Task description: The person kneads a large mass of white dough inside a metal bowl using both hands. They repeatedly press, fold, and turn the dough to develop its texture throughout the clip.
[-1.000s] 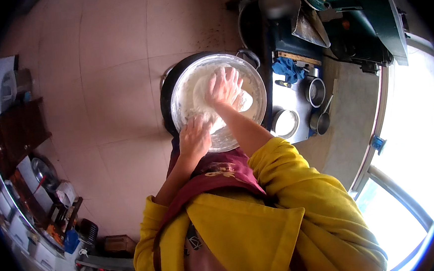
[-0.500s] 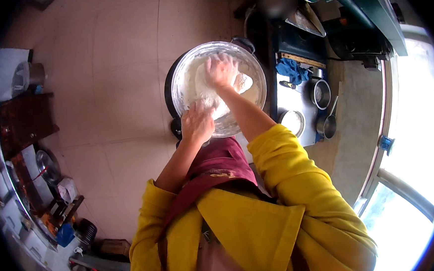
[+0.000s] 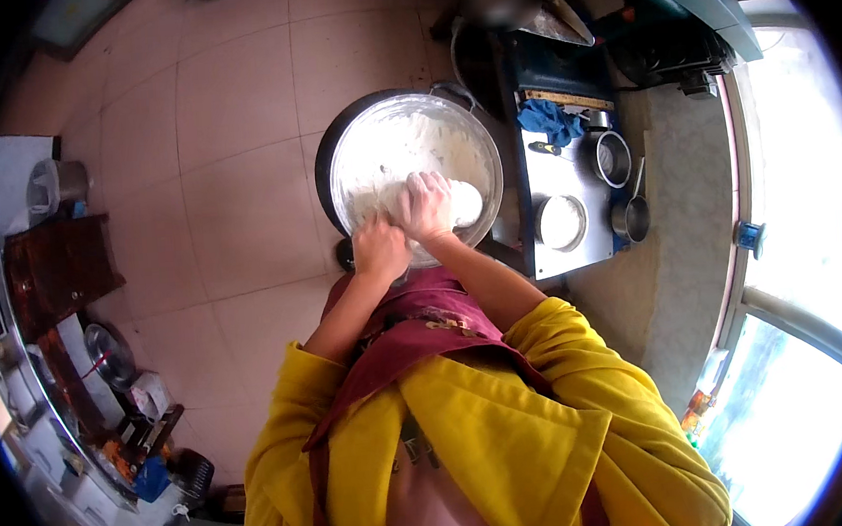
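A wide metal basin (image 3: pixel 413 128), coated inside with white flour, sits in a dark, handled vessel in front of my waist. A white lump of dough (image 3: pixel 466 202) lies in its near part. My right hand (image 3: pixel 427 205) grips the dough from above with curled fingers. Close beside it on the left, my left hand (image 3: pixel 380 248) has its fingers bent down on the dough at the basin's near side; its fingertips are partly hidden.
To the right, a work surface (image 3: pixel 551 260) holds a round white-filled container (image 3: pixel 561 223), a steel pot (image 3: pixel 610 160), a saucepan (image 3: pixel 630 219) and a blue cloth (image 3: pixel 549 120), below a green machine (image 3: pixel 681 16). A brown cabinet (image 3: pixel 60 271) stands left on the tiled floor (image 3: pixel 236 226).
My right hand has drawn back from the far part of the basin toward me, along with the dough, and now sits next to my left hand.
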A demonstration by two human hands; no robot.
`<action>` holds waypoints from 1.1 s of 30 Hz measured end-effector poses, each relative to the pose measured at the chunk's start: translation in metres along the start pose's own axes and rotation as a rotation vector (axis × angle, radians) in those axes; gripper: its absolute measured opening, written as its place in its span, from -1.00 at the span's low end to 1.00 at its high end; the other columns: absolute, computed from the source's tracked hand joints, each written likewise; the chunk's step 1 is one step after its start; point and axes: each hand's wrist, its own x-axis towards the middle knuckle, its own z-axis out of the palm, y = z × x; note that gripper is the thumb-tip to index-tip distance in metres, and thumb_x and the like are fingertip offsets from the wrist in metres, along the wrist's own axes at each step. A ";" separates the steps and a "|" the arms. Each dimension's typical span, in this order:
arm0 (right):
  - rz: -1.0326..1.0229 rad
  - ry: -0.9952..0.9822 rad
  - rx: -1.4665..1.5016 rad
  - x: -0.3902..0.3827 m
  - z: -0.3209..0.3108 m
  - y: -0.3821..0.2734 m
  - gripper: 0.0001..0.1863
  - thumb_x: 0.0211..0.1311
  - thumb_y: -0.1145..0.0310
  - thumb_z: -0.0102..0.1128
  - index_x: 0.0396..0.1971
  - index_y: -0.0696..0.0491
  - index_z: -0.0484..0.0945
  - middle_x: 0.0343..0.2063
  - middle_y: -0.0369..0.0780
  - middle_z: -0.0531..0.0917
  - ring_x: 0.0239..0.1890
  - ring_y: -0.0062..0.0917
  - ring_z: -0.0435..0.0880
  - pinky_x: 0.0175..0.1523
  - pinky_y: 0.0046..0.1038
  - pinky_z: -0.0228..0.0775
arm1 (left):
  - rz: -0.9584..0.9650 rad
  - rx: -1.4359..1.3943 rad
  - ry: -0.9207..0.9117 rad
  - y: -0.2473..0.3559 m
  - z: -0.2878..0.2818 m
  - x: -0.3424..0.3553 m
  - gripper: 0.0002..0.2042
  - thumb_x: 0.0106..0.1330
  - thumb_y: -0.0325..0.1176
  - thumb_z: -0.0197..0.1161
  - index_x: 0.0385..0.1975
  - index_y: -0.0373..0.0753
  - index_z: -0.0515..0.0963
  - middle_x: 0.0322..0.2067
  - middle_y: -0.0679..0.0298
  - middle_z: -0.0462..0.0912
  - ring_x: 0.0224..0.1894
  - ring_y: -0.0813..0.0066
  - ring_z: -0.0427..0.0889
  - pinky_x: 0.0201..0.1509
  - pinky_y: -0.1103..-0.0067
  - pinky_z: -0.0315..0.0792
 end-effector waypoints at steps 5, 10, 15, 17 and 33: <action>-0.132 0.079 -0.040 0.001 0.017 0.007 -0.78 -0.11 0.25 0.13 -0.44 0.04 0.53 -0.40 -0.16 0.58 -0.27 -0.21 0.54 -0.17 -0.18 0.31 | 0.062 -0.089 0.064 -0.008 0.000 -0.007 -0.83 0.01 -0.34 0.25 -0.45 -0.27 0.67 -0.04 -0.10 0.50 -0.12 0.05 0.58 -0.17 0.33 0.56; -0.026 -0.046 -0.003 0.037 0.032 0.000 -0.77 -0.09 0.22 0.12 -0.43 0.02 0.53 -0.40 -0.17 0.59 -0.26 -0.23 0.55 -0.17 -0.20 0.31 | 0.095 -0.049 0.002 -0.012 -0.003 -0.009 -0.65 0.02 -0.32 0.27 -0.12 -0.14 0.57 -0.18 0.09 0.44 -0.18 0.16 0.54 -0.33 0.37 0.56; 0.005 -0.141 -0.026 0.076 0.043 0.004 -0.67 -0.02 0.21 0.08 -0.27 0.05 0.60 -0.31 -0.17 0.63 -0.20 -0.24 0.57 -0.08 -0.20 0.35 | 0.136 -0.159 0.109 -0.012 -0.005 -0.001 -0.56 0.03 -0.40 0.25 0.01 -0.11 0.53 -0.18 0.16 0.44 -0.08 0.16 0.50 -0.24 0.39 0.55; 0.031 -0.212 0.002 0.091 0.046 0.008 -0.62 -0.01 0.23 0.06 -0.19 0.07 0.59 -0.28 -0.16 0.64 -0.14 -0.22 0.57 -0.01 -0.18 0.35 | 0.126 -0.152 0.131 -0.010 -0.006 0.000 -0.55 0.03 -0.40 0.25 0.02 -0.11 0.54 -0.16 0.17 0.45 -0.07 0.18 0.51 -0.22 0.41 0.55; 0.012 -0.310 -0.088 0.087 0.049 -0.011 -0.53 0.32 0.01 -0.08 -0.06 0.06 0.57 -0.03 -0.01 0.54 0.16 -0.11 0.39 0.26 -0.02 0.13 | -0.057 -0.060 0.227 -0.001 -0.012 0.017 -0.89 0.09 -0.29 0.25 -0.44 -0.07 0.68 -0.33 0.27 0.64 -0.26 0.34 0.63 -0.24 0.42 0.54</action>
